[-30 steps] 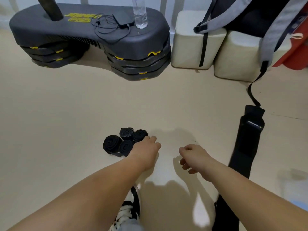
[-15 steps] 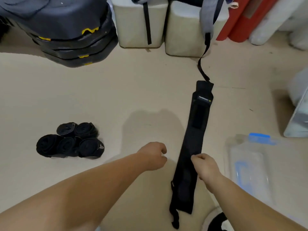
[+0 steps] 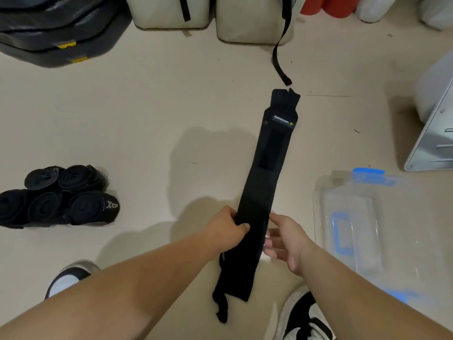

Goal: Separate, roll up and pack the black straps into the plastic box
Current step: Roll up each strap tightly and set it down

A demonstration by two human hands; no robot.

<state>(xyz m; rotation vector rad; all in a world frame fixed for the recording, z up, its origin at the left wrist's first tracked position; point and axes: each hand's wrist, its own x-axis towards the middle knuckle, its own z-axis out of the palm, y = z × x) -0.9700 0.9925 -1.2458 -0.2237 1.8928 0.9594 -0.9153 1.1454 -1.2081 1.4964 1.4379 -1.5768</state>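
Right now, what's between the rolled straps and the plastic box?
Head view: the unrolled black strap, left hand gripping it, right hand beside it; otherwise bare floor.

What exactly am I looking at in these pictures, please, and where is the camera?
There is no machine here: these are a person's two bare hands. Every picture comes from one camera worn on the head, looking forward and down at the floor. The left hand grips one edge of a long black strap, which stretches away along the floor. The right hand rests with relaxed fingers at the strap's other edge. On the left lie about five rolled straps in a pile. On the right is the clear plastic box with blue clips. The person's shoes show at the bottom.
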